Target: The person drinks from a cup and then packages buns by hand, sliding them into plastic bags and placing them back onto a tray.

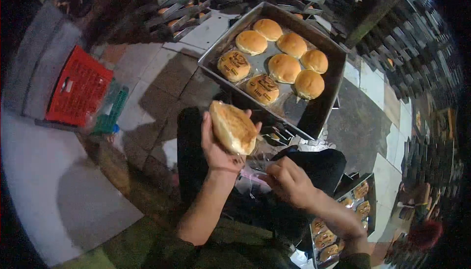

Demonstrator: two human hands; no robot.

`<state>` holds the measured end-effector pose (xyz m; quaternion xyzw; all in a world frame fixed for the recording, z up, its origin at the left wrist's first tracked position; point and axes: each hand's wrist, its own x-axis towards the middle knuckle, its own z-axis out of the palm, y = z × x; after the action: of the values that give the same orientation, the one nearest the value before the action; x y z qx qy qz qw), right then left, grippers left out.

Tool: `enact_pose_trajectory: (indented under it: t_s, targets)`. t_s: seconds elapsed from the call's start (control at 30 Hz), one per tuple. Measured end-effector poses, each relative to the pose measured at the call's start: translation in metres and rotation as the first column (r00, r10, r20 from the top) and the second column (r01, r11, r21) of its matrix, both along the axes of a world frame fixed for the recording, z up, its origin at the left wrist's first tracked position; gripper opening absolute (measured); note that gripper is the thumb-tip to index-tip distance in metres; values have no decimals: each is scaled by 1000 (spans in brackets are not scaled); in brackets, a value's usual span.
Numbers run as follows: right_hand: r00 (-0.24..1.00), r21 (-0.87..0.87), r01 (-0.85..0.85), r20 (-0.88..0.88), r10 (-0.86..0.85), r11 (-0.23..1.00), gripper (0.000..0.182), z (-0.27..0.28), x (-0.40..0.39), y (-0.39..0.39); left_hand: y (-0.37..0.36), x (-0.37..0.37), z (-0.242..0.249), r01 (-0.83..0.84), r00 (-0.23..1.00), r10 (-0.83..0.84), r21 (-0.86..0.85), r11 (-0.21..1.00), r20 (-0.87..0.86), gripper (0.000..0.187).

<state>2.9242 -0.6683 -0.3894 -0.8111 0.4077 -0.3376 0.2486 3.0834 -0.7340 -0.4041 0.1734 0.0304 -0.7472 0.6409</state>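
My left hand (223,153) holds a bun (233,128) up over my lap, fingers cupped around it; its brown-smeared face is turned toward me. My right hand (292,178) is closed in a pinch just below and to the right. A thin pale piece shows at its fingertips, too blurred to name. Beside those fingers, in my lap, lie a pink strip (254,177) and some clear plastic. Ahead of both hands is a metal tray (208,58) with several plain buns (284,68) and two buns in printed wrappers (262,89).
At lower right stands another tray (371,210) with several wrapped buns (325,239). A red basket (81,87) and a green basket (115,107) are on the left. Stacked dark trays (417,28) line the back and right. Tiles (127,63) cover the floor.
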Motion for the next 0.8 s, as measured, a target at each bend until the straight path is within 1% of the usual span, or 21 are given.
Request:
enact_pose_trajectory:
  t_s: [0.03,0.07,0.1,0.13,0.17,0.2,0.23,0.27,0.33,0.37,0.4,0.43,0.5,0.53,0.6,0.63,0.67,0.7,0.73,0.77,0.8]
  targets:
    - [984,-73,-31,-175,18,997,17,1,-5,0,1,-3,1,-11,1000,12,74,997,-3,47]
    - [938,-138,-70,-347,18,988,18,0,-9,0,0,-5,-4,15,1000,-14,69,998,-4,47]
    - [931,-41,-44,-365,26,998,17,-7,-10,5,-1,-6,-14,72,996,-69,62,995,-55,47]
    - [939,230,-57,-319,131,972,13,2,-3,18,-1,-8,-20,124,988,-118,57,991,-105,47]
    - [820,588,-153,-373,434,795,12,-3,9,42,-3,-11,-20,126,986,-108,152,980,-124,46]
    - [635,417,-669,-110,765,615,14,16,8,61,-12,-9,-23,130,986,-111,153,980,-123,46]
    - [631,423,-672,-102,769,608,14,30,1,63,-25,-1,-30,-19,1000,17,194,981,12,48]
    - [748,392,-595,-48,662,701,17,42,-9,58,-35,8,-32,-174,978,145,206,963,149,51]
    - [913,346,-401,74,401,849,23,56,-21,36,-35,16,-27,-210,977,194,221,952,92,45]
    - [987,381,-142,130,99,914,24,52,-18,19,-26,13,-21,-136,991,134,97,986,22,46]
    - [962,428,126,168,-216,895,27,42,-13,5,-19,8,-13,-63,997,61,-37,997,-39,47]
    - [964,425,120,168,-208,897,27,30,-9,2,-15,3,-4,-52,998,51,-47,998,-27,48]
    - [867,711,-98,404,-291,696,23,11,0,2,-12,2,7,-64,998,65,-63,996,14,48]
    - [872,712,-110,403,-276,693,23,11,2,3,-9,3,11,-69,996,73,-82,994,55,49]
    - [976,333,91,155,-150,938,18,16,6,2,-5,6,16,-75,993,84,-107,991,80,47]
    - [996,211,43,64,-57,976,18,16,4,4,-4,7,14,-57,995,62,-60,997,79,45]
    - [996,209,42,68,-57,977,18,14,4,5,-1,6,14,-33,997,34,-9,999,75,45]
    - [988,48,-9,-152,16,999,18,12,3,4,0,4,15,-37,996,34,38,999,86,45]
    - [926,-100,-89,-376,46,991,18,11,0,4,1,1,14,-28,996,25,31,999,85,45]
    - [919,282,-58,-361,162,958,18,13,1,11,2,0,9,13,997,-15,28,1000,71,44]
    - [916,623,-22,-300,265,782,20,14,2,24,1,-1,5,51,997,-53,26,998,57,44]
